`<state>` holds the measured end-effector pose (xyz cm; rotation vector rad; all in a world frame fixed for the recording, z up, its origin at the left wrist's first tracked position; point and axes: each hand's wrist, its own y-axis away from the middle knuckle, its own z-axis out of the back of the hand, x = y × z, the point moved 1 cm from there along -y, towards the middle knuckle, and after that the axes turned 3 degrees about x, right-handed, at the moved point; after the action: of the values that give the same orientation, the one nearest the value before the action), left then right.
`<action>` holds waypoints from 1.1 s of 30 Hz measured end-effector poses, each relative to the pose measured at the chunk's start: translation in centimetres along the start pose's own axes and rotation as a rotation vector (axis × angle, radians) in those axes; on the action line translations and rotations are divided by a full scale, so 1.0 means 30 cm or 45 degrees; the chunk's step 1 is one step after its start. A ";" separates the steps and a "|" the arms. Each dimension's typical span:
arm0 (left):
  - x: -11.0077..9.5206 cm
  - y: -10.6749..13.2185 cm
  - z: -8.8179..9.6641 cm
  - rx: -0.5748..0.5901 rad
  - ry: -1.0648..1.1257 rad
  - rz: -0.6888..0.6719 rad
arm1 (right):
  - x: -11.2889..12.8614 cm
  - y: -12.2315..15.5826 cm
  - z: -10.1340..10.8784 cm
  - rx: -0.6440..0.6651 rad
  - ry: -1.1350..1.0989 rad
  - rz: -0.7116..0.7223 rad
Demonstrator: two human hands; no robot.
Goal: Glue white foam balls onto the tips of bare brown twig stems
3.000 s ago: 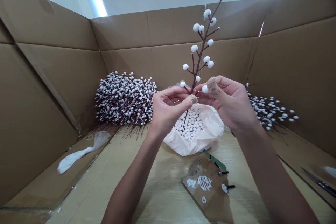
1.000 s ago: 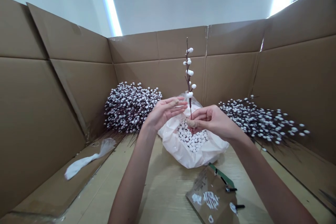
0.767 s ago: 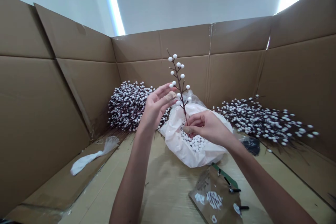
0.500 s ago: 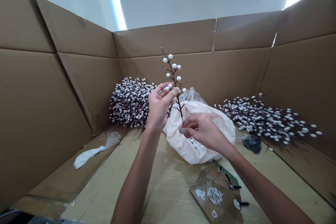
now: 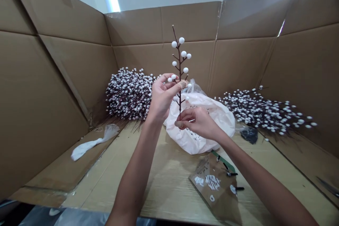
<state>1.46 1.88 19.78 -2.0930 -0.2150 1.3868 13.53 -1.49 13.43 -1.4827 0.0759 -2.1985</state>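
- Berry stem (image 5: pixel 180 67): upright, dark, with white foam berries
- Right hand (image 5: pixel 197 122) pinches its lower end, fingers curled closed
- Left hand (image 5: pixel 162 97) grips it higher up, taped thumb (image 5: pixel 183 84) against it among the berries
- White plastic bag (image 5: pixel 209 113) just behind both hands
- Heaped berry stems (image 5: pixel 129 95) and more berry stems (image 5: pixel 265 113) on either side, against the cardboard box wall (image 5: pixel 159 24)

Smooth matt foam berries (image 5: pixel 181 40)

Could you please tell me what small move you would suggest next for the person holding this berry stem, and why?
I'd probably have the left hand pick a white berry from the plastic bag, since the right hand steadies the berry stem upright and its top tip looks bare.
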 end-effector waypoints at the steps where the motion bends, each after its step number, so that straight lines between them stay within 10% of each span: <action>1: 0.002 0.000 0.001 0.003 -0.014 -0.016 | -0.006 -0.003 0.018 0.097 -0.047 -0.002; 5: 0.006 -0.004 0.009 -0.018 -0.058 -0.067 | -0.065 -0.016 0.112 0.457 -0.151 -0.048; 16: -0.001 0.010 -0.003 0.121 -0.068 0.080 | -0.363 -0.100 0.091 0.131 0.686 -0.249; 25: -0.005 0.018 -0.011 0.207 -0.033 0.154 | -0.374 -0.100 0.030 -0.011 0.688 -0.118; 33: -0.008 0.022 -0.015 0.213 -0.056 0.153 | -0.263 -0.089 0.117 -0.135 0.296 0.060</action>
<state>1.63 1.08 19.72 -1.9659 0.0102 1.4690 18.01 4.93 8.92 -1.2588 0.3057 -2.3503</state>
